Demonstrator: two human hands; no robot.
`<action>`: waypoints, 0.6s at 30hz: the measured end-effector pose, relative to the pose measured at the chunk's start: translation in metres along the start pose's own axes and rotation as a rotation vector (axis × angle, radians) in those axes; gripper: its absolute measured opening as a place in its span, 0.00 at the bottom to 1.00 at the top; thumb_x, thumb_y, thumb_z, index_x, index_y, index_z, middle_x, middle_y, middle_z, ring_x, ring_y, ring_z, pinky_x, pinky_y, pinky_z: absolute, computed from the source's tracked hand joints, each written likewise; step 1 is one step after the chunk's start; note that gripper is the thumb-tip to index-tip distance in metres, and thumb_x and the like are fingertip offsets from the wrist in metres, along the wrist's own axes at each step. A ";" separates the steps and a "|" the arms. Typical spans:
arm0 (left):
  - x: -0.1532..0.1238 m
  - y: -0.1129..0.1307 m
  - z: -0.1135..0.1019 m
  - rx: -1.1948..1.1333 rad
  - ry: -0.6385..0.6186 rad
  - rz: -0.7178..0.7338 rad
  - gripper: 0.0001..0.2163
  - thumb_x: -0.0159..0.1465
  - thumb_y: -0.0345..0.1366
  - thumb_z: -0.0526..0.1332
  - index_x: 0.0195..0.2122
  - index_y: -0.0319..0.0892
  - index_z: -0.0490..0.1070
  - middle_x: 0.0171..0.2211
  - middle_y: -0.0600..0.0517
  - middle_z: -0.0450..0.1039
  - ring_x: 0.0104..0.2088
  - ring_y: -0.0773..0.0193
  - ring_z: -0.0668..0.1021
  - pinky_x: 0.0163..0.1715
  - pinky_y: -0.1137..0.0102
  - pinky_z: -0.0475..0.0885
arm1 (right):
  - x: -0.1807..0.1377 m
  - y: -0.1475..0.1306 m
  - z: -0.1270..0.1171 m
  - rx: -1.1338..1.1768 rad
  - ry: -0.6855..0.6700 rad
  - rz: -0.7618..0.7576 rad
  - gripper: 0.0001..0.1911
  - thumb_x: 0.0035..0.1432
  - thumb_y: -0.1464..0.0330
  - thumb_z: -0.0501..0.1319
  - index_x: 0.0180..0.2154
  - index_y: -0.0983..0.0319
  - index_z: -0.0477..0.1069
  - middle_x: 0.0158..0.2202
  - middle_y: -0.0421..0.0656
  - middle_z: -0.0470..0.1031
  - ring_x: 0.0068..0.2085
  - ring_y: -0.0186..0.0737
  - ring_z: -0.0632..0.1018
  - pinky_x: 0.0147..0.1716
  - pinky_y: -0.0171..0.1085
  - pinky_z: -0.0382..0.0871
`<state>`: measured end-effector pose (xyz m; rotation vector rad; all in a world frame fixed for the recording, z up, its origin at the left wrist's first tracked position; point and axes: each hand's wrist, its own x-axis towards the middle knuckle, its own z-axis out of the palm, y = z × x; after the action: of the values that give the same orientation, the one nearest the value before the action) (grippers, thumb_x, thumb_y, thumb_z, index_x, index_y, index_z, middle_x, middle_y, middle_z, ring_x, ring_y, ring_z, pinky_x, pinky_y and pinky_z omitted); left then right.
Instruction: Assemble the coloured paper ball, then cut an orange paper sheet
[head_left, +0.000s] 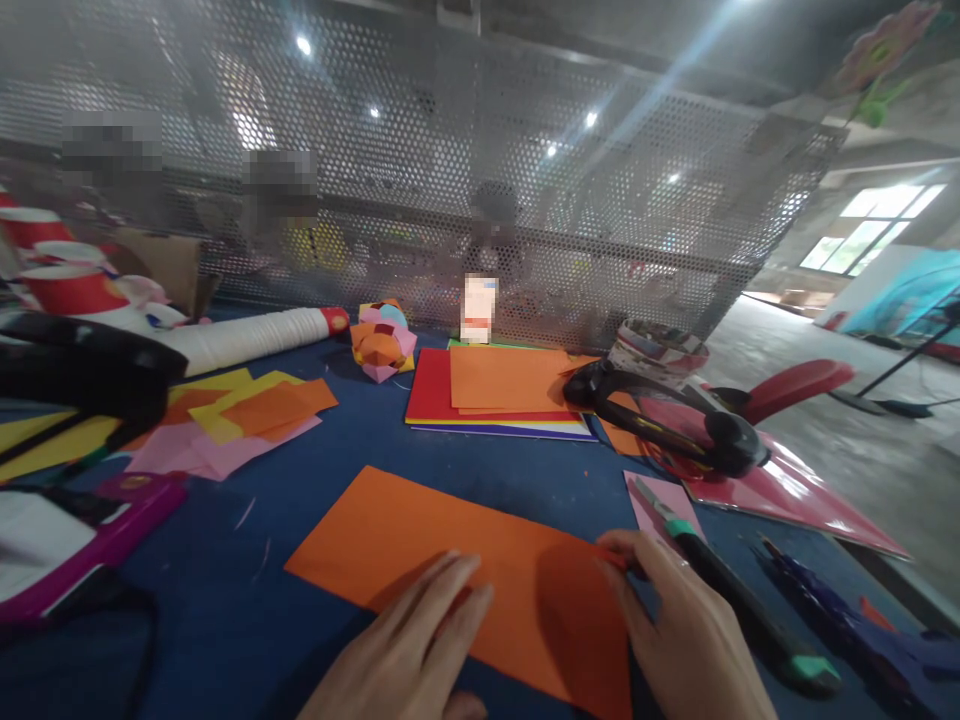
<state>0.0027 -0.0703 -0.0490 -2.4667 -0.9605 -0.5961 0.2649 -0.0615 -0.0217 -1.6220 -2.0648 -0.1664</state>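
An orange sheet of paper lies at a slant on the dark blue tabletop in front of me. My left hand rests on its near edge, fingers stretched out and laid flat on the paper. At the right end, my right hand pinches the sheet's upper right corner between thumb and fingertips, and the corner curls up a little there. A utility knife with a black and green handle lies just beyond the right hand, its tip over a pink paper piece.
Behind the sheet sits a stack of coloured paper with orange sheets on top. Folded paper scraps and a paper ball lie left of it. Purple scissors are at the right, near the table edge. A perforated metal screen stands behind.
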 end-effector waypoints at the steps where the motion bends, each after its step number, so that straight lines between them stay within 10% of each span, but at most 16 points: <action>1: 0.000 0.000 0.000 -0.008 -0.012 -0.009 0.18 0.63 0.38 0.57 0.53 0.37 0.68 0.51 0.46 0.76 0.47 0.58 0.80 0.42 0.71 0.78 | 0.000 0.000 -0.001 -0.028 0.022 0.009 0.05 0.64 0.65 0.55 0.38 0.53 0.70 0.34 0.32 0.80 0.33 0.33 0.81 0.29 0.30 0.72; 10: -0.010 0.002 0.002 -0.086 -0.035 -0.060 0.19 0.66 0.45 0.56 0.53 0.37 0.68 0.50 0.48 0.76 0.49 0.62 0.79 0.49 0.72 0.75 | -0.008 0.019 -0.002 -0.303 0.067 -0.375 0.17 0.66 0.72 0.50 0.50 0.60 0.72 0.48 0.40 0.78 0.49 0.42 0.77 0.51 0.41 0.68; 18: -0.008 0.002 0.005 -0.077 0.064 -0.062 0.18 0.68 0.46 0.53 0.50 0.38 0.70 0.47 0.50 0.78 0.46 0.63 0.81 0.45 0.75 0.77 | -0.002 0.010 -0.011 -0.342 0.205 -0.451 0.18 0.67 0.71 0.48 0.43 0.62 0.78 0.47 0.42 0.79 0.47 0.43 0.78 0.45 0.40 0.75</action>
<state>-0.0001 -0.0729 -0.0581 -2.4765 -1.0097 -0.7406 0.2780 -0.0644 -0.0152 -1.2205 -2.2925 -0.8449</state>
